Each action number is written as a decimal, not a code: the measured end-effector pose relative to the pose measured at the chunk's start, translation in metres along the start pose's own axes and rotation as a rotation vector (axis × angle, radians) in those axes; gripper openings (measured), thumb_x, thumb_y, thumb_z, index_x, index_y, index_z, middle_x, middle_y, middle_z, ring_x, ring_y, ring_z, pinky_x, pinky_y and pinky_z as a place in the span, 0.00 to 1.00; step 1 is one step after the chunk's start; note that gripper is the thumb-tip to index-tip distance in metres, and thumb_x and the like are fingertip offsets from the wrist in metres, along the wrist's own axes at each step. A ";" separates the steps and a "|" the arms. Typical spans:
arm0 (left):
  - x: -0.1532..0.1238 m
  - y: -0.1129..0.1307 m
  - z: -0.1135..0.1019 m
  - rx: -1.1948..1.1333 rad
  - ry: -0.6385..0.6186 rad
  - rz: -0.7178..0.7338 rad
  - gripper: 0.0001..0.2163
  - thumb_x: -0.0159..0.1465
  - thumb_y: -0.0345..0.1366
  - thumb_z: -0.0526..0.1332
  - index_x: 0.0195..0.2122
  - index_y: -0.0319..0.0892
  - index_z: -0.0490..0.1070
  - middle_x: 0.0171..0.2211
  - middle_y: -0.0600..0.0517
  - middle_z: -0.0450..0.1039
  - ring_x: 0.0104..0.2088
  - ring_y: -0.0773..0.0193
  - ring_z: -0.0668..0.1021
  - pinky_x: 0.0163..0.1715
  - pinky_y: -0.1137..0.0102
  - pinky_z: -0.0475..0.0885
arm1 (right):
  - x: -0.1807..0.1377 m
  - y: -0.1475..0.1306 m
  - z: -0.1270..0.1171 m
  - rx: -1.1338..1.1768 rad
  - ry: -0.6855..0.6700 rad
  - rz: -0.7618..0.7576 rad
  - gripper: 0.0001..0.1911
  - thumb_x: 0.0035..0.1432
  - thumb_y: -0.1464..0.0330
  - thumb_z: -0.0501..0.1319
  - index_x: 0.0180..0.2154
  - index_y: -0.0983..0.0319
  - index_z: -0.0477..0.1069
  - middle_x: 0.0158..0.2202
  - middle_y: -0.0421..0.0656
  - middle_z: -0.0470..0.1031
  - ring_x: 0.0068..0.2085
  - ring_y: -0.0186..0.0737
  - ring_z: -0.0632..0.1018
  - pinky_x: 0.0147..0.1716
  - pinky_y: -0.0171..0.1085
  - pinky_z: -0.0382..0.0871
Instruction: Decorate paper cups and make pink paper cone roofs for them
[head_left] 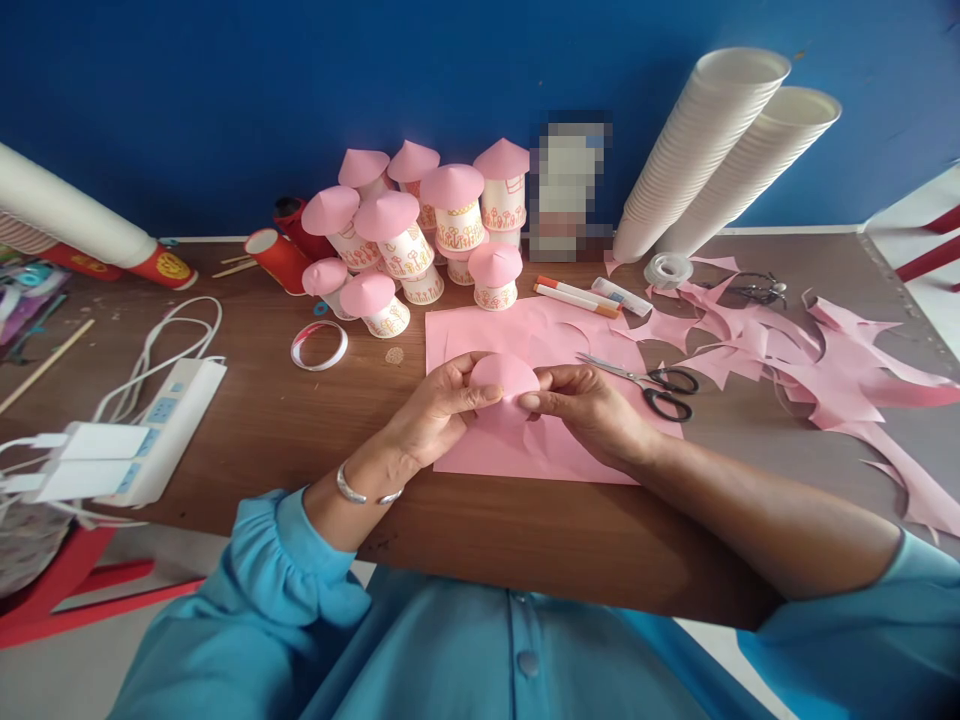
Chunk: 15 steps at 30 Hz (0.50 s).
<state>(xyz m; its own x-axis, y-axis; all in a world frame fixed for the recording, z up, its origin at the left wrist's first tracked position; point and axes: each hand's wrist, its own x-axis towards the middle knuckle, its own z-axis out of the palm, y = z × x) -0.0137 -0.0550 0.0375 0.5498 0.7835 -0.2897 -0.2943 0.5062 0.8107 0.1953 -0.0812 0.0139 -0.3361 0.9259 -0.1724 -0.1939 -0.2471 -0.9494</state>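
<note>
A small pink paper cone (504, 372) is held up between both hands over the pink paper sheets (472, 455). My left hand (442, 405) pinches its left side, the thumb lying across the front. On the right edge, my right hand (592, 405) grips the paper between thumb and fingers. Black-handled scissors (645, 380) lie partly on the sheets, just beyond my right hand. Behind the hands stand several decorated paper cups with pink cone tops, one of them a small cup house (495, 278). A roll of tape (319, 345) rests on the table to the left.
White power strip (176, 430) with plugged chargers and cables at left. Pink paper scraps (825, 360) spread over the right side. Two tall stacks of white cups (697, 150) lean at the blue wall. Markers (577, 298) and a clear tape roll (667, 270) lie behind the sheets.
</note>
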 end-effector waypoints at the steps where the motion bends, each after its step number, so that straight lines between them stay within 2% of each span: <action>1: 0.000 0.000 0.000 0.003 0.004 -0.005 0.20 0.54 0.38 0.78 0.44 0.39 0.76 0.37 0.48 0.82 0.36 0.58 0.82 0.42 0.65 0.74 | 0.000 -0.001 0.000 0.017 -0.008 0.013 0.16 0.51 0.57 0.77 0.27 0.61 0.79 0.27 0.39 0.76 0.33 0.36 0.73 0.39 0.38 0.66; 6: 0.001 0.000 0.000 0.011 0.057 -0.013 0.22 0.51 0.37 0.79 0.44 0.39 0.77 0.36 0.49 0.82 0.37 0.61 0.81 0.41 0.68 0.73 | 0.000 -0.005 0.005 0.117 -0.027 0.059 0.18 0.49 0.54 0.77 0.31 0.62 0.81 0.31 0.41 0.78 0.34 0.37 0.74 0.39 0.38 0.68; 11: 0.000 0.000 0.002 -0.001 0.039 -0.030 0.20 0.51 0.37 0.80 0.42 0.39 0.78 0.33 0.51 0.81 0.33 0.65 0.78 0.40 0.69 0.72 | 0.000 -0.005 0.005 0.072 0.014 0.058 0.17 0.49 0.56 0.78 0.26 0.62 0.80 0.27 0.39 0.76 0.32 0.35 0.71 0.38 0.38 0.65; 15: 0.000 -0.001 0.001 0.003 0.076 -0.033 0.20 0.52 0.37 0.80 0.43 0.40 0.78 0.35 0.50 0.81 0.35 0.64 0.79 0.41 0.69 0.71 | 0.000 -0.003 0.003 0.084 -0.012 0.064 0.16 0.50 0.57 0.77 0.30 0.62 0.81 0.30 0.40 0.78 0.34 0.37 0.73 0.40 0.38 0.66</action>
<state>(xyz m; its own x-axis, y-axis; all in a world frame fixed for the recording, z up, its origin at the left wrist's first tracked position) -0.0125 -0.0557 0.0374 0.4981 0.7914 -0.3544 -0.2740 0.5314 0.8016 0.1932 -0.0815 0.0177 -0.3614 0.9039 -0.2287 -0.2482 -0.3297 -0.9109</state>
